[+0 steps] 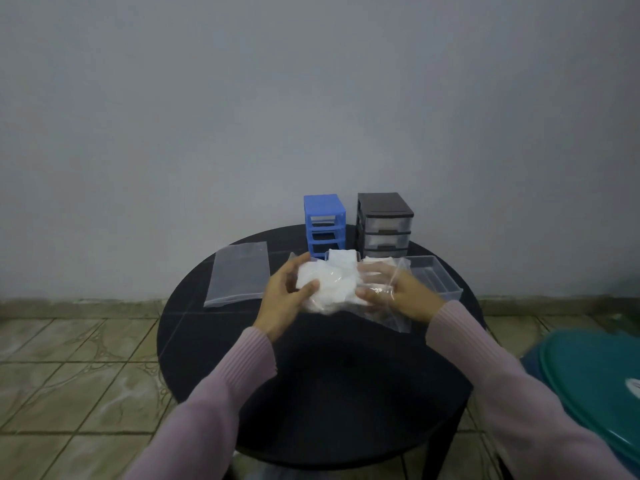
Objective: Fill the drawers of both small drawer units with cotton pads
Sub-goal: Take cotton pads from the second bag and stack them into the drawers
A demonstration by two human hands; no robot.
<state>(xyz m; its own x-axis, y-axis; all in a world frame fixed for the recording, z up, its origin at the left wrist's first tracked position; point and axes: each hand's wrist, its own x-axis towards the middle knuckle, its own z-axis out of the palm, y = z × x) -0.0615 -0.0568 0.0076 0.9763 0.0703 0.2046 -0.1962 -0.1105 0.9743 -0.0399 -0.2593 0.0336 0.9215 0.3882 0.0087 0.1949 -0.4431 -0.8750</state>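
A clear plastic bag of white cotton pads (332, 289) is held above the middle of the round black table (311, 375). My left hand (287, 296) grips its left side, thumb curled over the pads. My right hand (391, 296) pinches the loose plastic on the right. Behind the bag a blue drawer unit (325, 220) stands at the table's far edge, its slots open with no drawers in them. To its right is a black drawer unit (384, 223) with clear drawers pushed in. More white pads (343, 256) lie just behind the bag.
A flat clear plastic bag (239, 275) lies on the table's left. A clear empty drawer tray (433, 275) sits at the right. A teal lidded tub (595, 386) stands on the tiled floor to the right. A grey wall is close behind the table.
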